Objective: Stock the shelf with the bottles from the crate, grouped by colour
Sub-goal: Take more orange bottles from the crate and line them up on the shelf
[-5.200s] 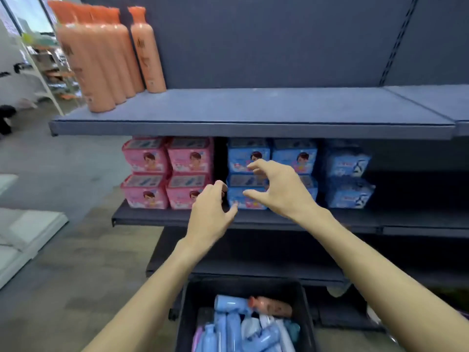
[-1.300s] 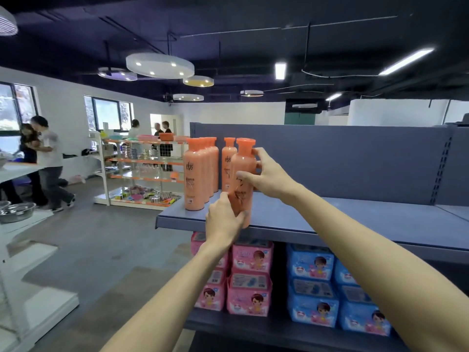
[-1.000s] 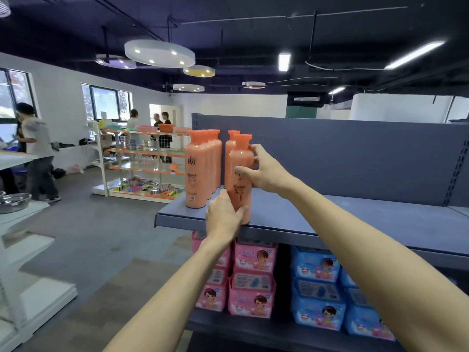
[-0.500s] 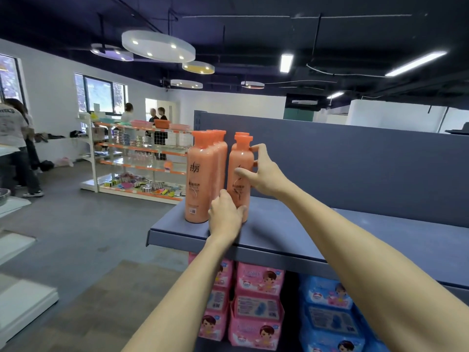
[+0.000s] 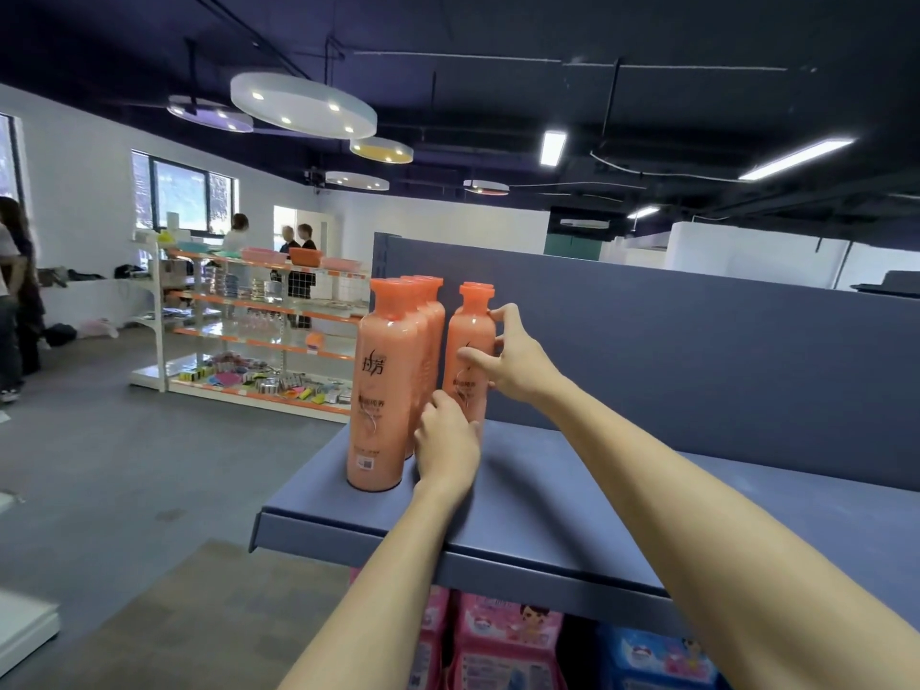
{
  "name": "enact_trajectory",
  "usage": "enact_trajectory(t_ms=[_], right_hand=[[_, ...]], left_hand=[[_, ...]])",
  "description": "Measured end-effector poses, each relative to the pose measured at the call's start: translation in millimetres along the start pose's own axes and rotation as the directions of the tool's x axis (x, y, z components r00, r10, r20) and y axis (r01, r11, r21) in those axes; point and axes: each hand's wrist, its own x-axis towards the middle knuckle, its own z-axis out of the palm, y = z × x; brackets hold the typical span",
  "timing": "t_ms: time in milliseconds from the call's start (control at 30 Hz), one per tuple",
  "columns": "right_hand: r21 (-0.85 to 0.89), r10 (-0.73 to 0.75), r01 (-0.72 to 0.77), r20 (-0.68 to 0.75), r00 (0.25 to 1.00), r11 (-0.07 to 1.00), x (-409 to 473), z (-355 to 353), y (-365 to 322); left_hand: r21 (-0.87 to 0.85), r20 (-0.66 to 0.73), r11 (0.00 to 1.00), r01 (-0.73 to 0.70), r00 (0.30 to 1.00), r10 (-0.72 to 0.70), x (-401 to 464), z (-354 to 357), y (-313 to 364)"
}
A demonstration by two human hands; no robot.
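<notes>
An orange bottle (image 5: 468, 341) stands upright on the blue top shelf (image 5: 572, 500), with another orange bottle right behind it. My right hand (image 5: 517, 366) grips its upper body from the right. My left hand (image 5: 445, 448) holds its base from the front. To its left stands a row of orange bottles (image 5: 386, 381), front to back at the shelf's left end. The crate is out of view.
Pink packs (image 5: 503, 634) and blue packs (image 5: 652, 654) fill the shelf below. The blue back panel (image 5: 697, 351) rises behind the bottles. A white rack with orange trim (image 5: 249, 321) stands across the grey floor, with several people near it and at the far left.
Since five seconds ago an orange bottle has come up to the top shelf in both hands. Over the last second it was pushed further back, beside the row; my head has moved closer.
</notes>
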Motion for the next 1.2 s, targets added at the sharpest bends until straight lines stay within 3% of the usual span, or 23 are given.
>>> enact_trajectory(t_ms=[633,833,1000,1200], right_hand=[[-0.029,0.021,-0.022,-0.025,0.999,0.999,12.7,7.4,7.3],[-0.302,0.077,-0.061,0.040,0.996,0.951,1.5,-2.6,-21.9],[-0.428,0.056,-0.057,-0.016,0.998,0.902,-22.5,-12.4,-34.8],[-0.472,-0.005,0.018,0.030,1.000,0.881,-66.8,-33.3,-40.1]], left_hand=[[0.068,0.026,0.998,0.009,1.000,-0.011,21.7,11.4,0.7],[-0.017,0.002,0.997,0.071,0.998,-0.070,3.5,-1.3,1.9],[-0.049,-0.012,0.998,-0.044,0.999,0.043,-20.1,-14.6,10.0],[-0.009,-0.024,0.986,-0.165,0.986,0.165,-48.4,-29.3,7.5]])
